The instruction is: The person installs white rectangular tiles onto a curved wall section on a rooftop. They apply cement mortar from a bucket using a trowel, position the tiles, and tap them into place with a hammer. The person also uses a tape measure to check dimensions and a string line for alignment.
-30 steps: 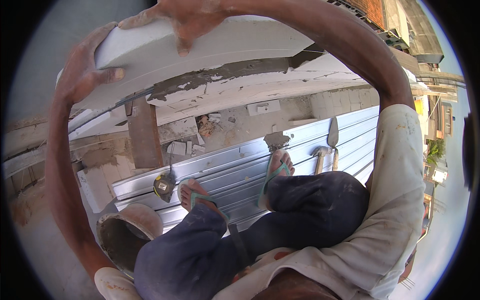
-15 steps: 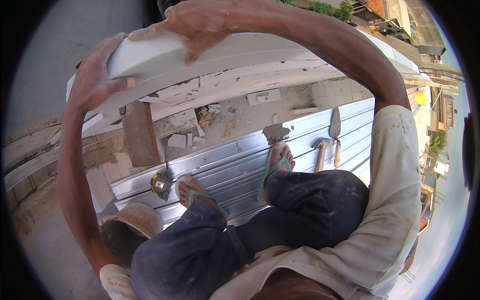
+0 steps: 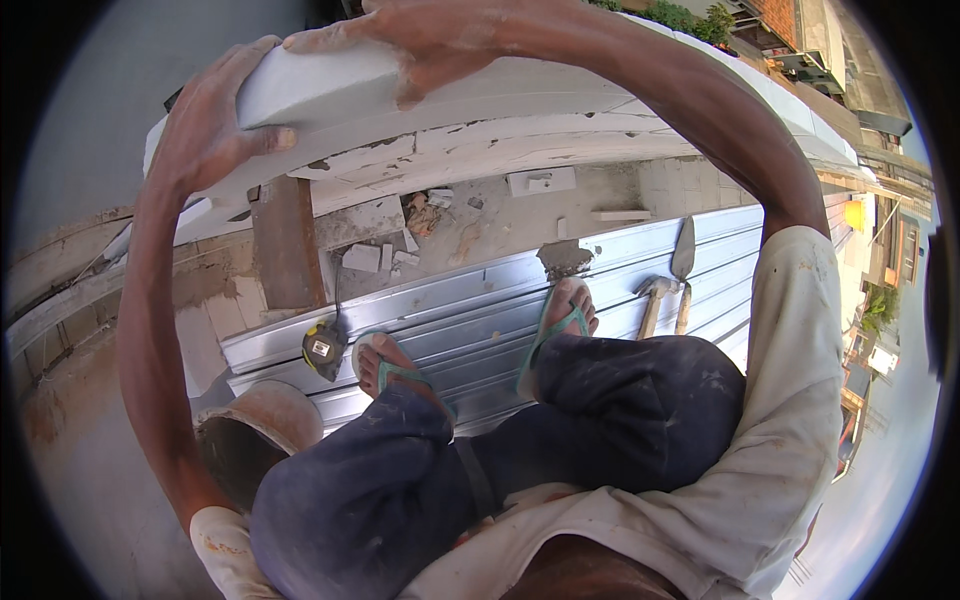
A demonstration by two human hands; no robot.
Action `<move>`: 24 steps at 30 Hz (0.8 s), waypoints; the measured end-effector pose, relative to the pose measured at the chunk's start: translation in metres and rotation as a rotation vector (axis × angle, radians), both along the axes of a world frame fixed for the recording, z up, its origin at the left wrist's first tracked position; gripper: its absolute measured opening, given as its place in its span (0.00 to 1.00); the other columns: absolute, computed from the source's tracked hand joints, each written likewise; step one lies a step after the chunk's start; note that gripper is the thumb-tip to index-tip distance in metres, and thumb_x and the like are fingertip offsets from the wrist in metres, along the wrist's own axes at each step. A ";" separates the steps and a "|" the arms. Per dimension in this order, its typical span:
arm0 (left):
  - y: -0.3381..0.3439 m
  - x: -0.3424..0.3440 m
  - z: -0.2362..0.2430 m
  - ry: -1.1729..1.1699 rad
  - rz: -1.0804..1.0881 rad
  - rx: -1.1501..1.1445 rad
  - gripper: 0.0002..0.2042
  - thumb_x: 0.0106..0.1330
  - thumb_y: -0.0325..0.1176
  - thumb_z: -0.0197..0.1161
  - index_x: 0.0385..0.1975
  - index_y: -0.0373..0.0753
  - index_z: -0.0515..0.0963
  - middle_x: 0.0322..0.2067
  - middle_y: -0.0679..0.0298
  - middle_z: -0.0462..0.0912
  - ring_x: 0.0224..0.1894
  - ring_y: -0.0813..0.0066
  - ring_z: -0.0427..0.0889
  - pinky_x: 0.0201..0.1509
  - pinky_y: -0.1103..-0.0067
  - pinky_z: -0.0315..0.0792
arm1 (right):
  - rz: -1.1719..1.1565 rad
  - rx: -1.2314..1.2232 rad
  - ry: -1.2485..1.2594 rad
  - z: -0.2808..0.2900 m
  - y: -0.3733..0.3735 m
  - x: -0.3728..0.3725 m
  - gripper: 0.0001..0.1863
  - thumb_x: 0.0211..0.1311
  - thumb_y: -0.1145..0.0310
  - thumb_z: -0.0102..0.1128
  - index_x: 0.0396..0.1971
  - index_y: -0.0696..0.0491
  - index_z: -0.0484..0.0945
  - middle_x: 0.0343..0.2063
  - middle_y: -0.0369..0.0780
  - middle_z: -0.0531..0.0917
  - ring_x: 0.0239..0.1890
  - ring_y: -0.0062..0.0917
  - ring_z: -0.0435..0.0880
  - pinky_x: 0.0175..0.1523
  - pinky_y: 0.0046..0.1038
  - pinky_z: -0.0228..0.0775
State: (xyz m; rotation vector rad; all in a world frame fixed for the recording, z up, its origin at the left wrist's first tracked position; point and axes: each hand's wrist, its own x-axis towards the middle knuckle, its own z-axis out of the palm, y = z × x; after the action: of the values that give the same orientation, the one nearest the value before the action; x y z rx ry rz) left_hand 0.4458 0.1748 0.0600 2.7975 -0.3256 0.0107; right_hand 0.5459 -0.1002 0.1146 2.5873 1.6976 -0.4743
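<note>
Atop the white wall (image 3: 455,143) lies a pale block (image 3: 325,88) with a smooth face. My left hand (image 3: 212,125) grips its left end, thumb pressed on the near side and fingers over the top. To the right of it, my right hand (image 3: 430,45) is hooked over the upper edge with its thumb down the near face; part of this hand is cut off by the picture's top. The fingertips of both hands nearly meet at the block's corner. Whatever lies under the block's far side is hidden.
My sandalled feet rest on a ribbed metal platform (image 3: 480,335). On it are a trowel (image 3: 684,250), a hammer (image 3: 652,300), a mortar patch (image 3: 566,258) and a tape measure (image 3: 322,348). A bucket (image 3: 280,412) stands at lower left; a brown board (image 3: 285,245) leans nearby.
The whole view has shifted slightly, so hands and wall appear a little higher and farther right. Both hands keep their hold on the block.
</note>
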 end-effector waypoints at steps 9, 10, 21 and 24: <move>-0.005 0.007 0.013 -0.050 -0.224 0.047 0.41 0.47 0.48 0.79 0.60 0.29 0.76 0.55 0.42 0.82 0.60 0.44 0.80 0.66 0.60 0.71 | 0.015 0.031 0.089 -0.003 -0.033 -0.007 0.57 0.60 0.46 0.73 0.83 0.42 0.48 0.63 0.55 0.73 0.63 0.50 0.76 0.69 0.48 0.70; -0.002 0.003 0.018 -0.020 -0.229 0.036 0.44 0.44 0.49 0.80 0.61 0.29 0.75 0.56 0.42 0.82 0.60 0.43 0.79 0.67 0.59 0.71 | 0.029 0.042 0.105 -0.001 -0.036 -0.008 0.58 0.60 0.45 0.73 0.83 0.42 0.46 0.66 0.56 0.71 0.64 0.50 0.76 0.70 0.48 0.69; -0.036 -0.060 0.019 -0.532 -0.108 0.172 0.37 0.57 0.42 0.74 0.66 0.31 0.72 0.55 0.45 0.82 0.60 0.46 0.79 0.68 0.60 0.70 | -0.127 0.377 -0.412 -0.017 -0.096 -0.066 0.55 0.46 0.67 0.85 0.77 0.35 0.65 0.74 0.39 0.68 0.72 0.41 0.69 0.76 0.47 0.62; -0.036 -0.089 -0.001 -0.400 0.028 0.137 0.49 0.49 0.41 0.84 0.75 0.51 0.66 0.73 0.63 0.69 0.76 0.62 0.64 0.85 0.55 0.44 | -0.382 0.611 -0.236 -0.049 -0.161 -0.117 0.48 0.52 0.71 0.81 0.74 0.52 0.66 0.67 0.48 0.75 0.68 0.43 0.75 0.71 0.46 0.67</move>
State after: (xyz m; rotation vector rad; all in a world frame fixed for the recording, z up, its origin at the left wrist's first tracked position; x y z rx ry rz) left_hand 0.3571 0.1387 0.0586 2.9207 -0.3918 0.5807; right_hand 0.4289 -0.2613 0.0659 3.2306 1.4333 0.4197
